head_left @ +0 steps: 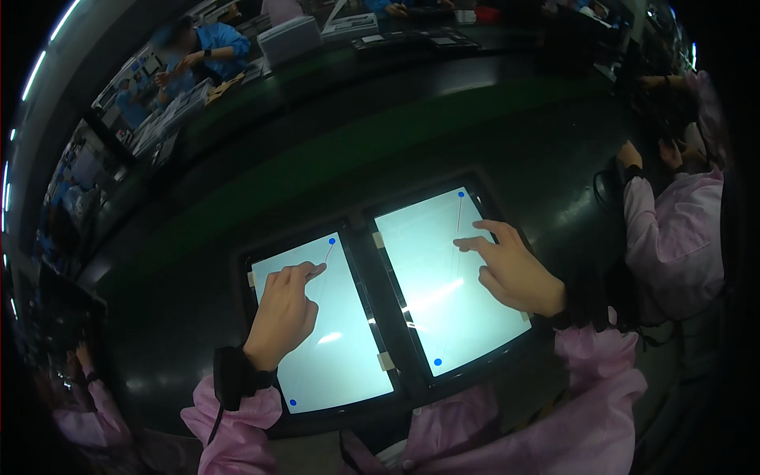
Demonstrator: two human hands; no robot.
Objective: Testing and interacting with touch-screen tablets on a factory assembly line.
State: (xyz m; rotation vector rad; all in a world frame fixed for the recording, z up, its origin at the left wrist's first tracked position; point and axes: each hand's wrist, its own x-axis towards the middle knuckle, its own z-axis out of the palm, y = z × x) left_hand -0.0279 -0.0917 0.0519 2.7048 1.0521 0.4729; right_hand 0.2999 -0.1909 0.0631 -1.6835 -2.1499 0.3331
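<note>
Table: dark, glossy table (491,134), with two lit tablets side by side.
Room: dim; co-workers around.
Hands: my left hand (283,315) and right hand (513,269) hold nothing, index fingertips on the left tablet (332,348) and right tablet (443,293).

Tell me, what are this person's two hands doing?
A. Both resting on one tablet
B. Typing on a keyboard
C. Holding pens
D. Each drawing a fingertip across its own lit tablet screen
D: the left hand touches the left tablet and the right hand the right tablet, each fingertip by a thin line.

The person is wearing a pink smock with long sleeves; a black wrist strap with a thin dangling cord is circling the cuff behind the left hand (283,317).
</note>
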